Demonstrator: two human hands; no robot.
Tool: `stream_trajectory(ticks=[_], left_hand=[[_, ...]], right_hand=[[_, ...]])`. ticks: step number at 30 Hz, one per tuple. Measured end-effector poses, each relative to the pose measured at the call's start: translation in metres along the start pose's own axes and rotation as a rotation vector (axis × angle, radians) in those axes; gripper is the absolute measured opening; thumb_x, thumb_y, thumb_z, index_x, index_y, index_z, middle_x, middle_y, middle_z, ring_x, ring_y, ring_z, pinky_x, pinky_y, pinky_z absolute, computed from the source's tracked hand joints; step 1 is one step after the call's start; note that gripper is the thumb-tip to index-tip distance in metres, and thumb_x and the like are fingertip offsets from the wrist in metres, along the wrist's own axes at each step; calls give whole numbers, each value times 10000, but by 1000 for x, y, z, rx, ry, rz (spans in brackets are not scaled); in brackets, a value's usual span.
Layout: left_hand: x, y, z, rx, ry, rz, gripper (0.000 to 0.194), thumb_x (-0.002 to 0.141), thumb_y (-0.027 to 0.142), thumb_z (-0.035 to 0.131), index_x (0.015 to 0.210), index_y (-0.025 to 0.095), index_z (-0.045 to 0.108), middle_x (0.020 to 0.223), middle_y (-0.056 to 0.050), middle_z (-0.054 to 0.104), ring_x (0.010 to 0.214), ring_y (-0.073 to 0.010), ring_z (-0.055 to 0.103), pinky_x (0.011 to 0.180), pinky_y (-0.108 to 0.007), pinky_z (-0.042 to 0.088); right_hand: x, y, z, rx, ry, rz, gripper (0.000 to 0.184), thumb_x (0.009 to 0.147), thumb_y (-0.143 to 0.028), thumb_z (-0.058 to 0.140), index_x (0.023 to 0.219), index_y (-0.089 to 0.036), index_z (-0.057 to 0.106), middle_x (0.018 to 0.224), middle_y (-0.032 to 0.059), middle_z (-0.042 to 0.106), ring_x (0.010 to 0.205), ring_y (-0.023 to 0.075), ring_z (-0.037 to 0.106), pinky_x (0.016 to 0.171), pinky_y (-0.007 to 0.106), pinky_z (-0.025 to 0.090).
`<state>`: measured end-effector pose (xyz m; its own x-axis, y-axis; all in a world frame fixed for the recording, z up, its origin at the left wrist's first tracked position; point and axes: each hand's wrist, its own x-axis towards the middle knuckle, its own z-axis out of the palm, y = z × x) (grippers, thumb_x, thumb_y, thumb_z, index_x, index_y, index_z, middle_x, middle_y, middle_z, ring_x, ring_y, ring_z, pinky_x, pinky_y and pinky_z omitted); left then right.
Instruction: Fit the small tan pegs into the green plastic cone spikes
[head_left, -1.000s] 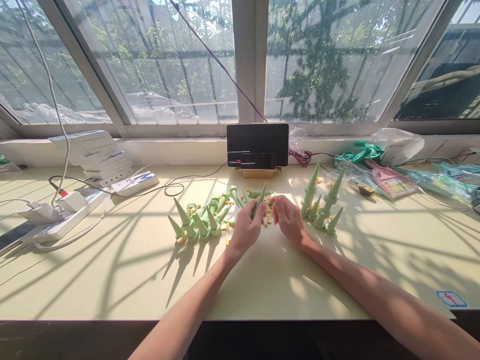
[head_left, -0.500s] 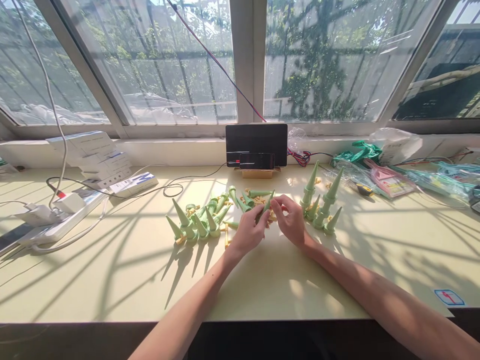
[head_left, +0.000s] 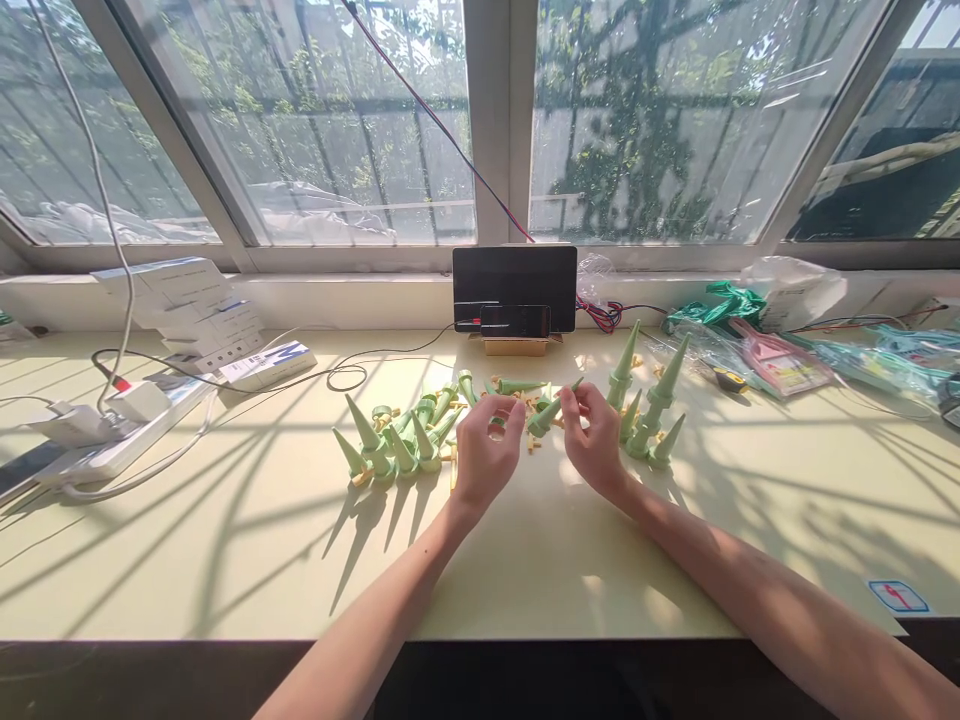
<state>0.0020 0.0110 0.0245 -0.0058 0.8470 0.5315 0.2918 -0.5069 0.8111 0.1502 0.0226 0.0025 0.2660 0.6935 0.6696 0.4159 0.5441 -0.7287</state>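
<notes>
My right hand (head_left: 594, 440) pinches a pale green plastic spike (head_left: 546, 414) near its pointed tip, its wider collared end pointing down and left. Just left of it, my left hand (head_left: 489, 445) has curved fingers with a gap between fingers and thumb, and I see nothing held in it. Behind the hands lie loose green spikes (head_left: 521, 386) and small yellowish fittings (head_left: 532, 446), partly hidden. A group of spikes (head_left: 403, 455) stands left of my left hand. More upright spikes (head_left: 658, 400) stand right of my right hand, some joined to yellowish parts.
A black tablet (head_left: 514, 275) with a phone before it stands on a cardboard support at the back. White boxes (head_left: 187, 310) and a power strip (head_left: 120, 445) with cables lie left. Plastic bags (head_left: 784, 360) and a yellow-black tape measure (head_left: 729, 380) lie right.
My left hand has let go of the spike and moved slightly left. The spike is now in my right hand alone, tilted down to the left.
</notes>
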Motion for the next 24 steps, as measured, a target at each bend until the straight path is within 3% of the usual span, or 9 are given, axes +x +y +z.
stream_trajectory(ticks=[2,7,11,14,16,19,24], left_hand=[[-3,0,0,-1,-56,93,254,938,377,553,814,171,638,745,-26,656,669,-119,606,590,-215,494],[-21,2,8,133,-416,372,203,900,246,554,727,161,615,595,20,560,531,-76,462,531,-210,371],[-35,1,13,237,-575,413,179,862,194,556,698,165,620,586,31,553,521,-70,430,548,-221,338],[-39,-1,16,259,-615,452,198,861,205,546,681,165,618,577,28,560,513,-71,420,543,-227,316],[-39,-1,17,263,-615,464,230,878,218,530,668,165,611,569,25,554,511,-72,418,543,-228,308],[-39,-1,18,268,-607,475,266,881,216,523,625,164,573,534,28,515,497,-73,402,542,-233,296],[-40,-3,20,243,-630,473,220,846,190,537,631,161,572,543,33,523,502,-69,401,535,-228,298]], right_hand=[[1,1,0,-41,60,1,313,990,-413,477,761,-202,502,656,2,549,590,140,532,535,267,452],[7,5,-3,-103,197,-76,273,983,-388,496,788,-200,532,687,17,594,621,163,579,559,297,497],[18,-5,-10,-93,268,-203,212,974,-370,527,850,-201,560,737,42,624,672,188,627,607,335,537],[27,-31,-15,-86,290,-261,194,975,-384,526,876,-218,551,754,27,621,656,175,629,600,327,544],[35,-55,-15,-49,240,-320,180,977,-373,526,877,-226,552,777,30,632,642,166,624,591,317,534],[51,-92,-4,55,46,-383,140,983,-341,525,913,-226,565,802,21,644,638,146,615,623,310,539],[81,-128,41,173,-264,-422,124,984,-301,515,920,-211,570,778,6,623,674,127,610,619,265,500]])
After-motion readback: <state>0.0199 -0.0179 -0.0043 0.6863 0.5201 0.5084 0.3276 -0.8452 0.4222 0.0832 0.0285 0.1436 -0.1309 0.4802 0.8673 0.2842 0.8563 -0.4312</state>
